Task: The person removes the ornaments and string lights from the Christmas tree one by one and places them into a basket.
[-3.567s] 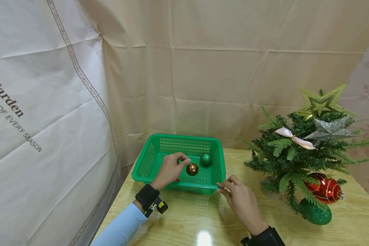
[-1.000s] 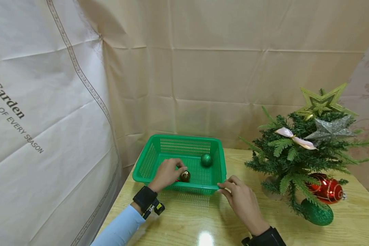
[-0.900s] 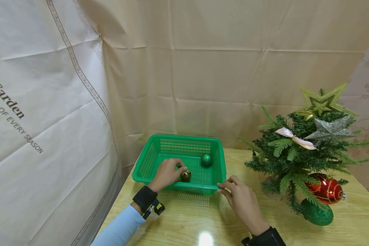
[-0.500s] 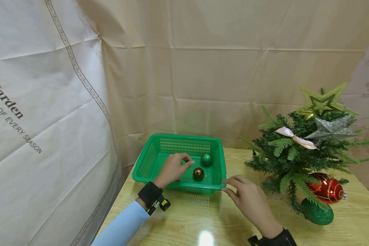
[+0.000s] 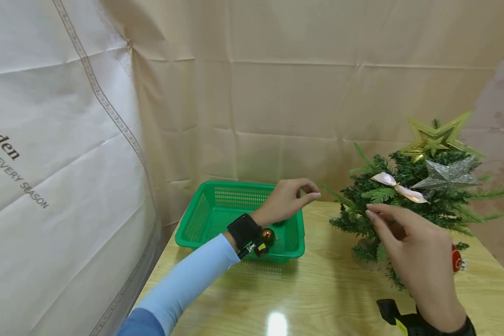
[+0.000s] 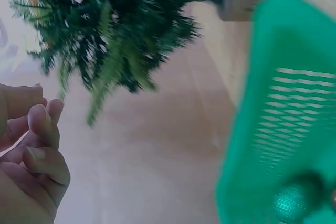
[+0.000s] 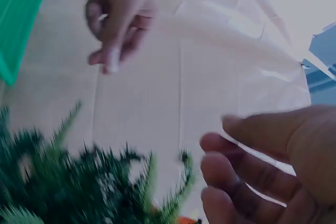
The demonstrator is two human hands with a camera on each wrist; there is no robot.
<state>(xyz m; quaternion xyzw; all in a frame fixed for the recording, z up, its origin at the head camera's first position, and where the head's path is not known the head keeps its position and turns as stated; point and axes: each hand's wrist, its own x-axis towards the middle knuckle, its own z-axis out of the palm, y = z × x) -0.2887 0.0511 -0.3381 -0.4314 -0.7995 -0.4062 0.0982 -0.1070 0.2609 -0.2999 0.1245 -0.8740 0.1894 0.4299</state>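
Note:
My left hand (image 5: 286, 200) hovers over the right side of a green plastic basket (image 5: 189, 228), its fingers loosely curled and nothing visible in them. A shiny brown bauble (image 5: 268, 236) lies in the basket below my wrist; a green bauble (image 6: 291, 203) also shows there in the left wrist view. My right hand (image 5: 420, 252) is raised in front of a small artificial Christmas tree (image 5: 380, 195), thumb and fingers apart in the right wrist view, holding nothing. The tree bears a gold star (image 5: 434, 140), a silver star (image 5: 447, 175), a pale pink bow (image 5: 403, 189) and a red bauble (image 5: 457, 260), partly hidden.
The basket and tree stand on a light wooden table (image 5: 319, 289), the tree at the right. A beige cloth (image 5: 285, 102) hangs behind, and a white printed cloth (image 5: 67, 140) hangs at the left.
My left hand has let go of the brown bauble inside the basket and moved up and right. My right hand has left the basket's corner and moved right, up to the tree.

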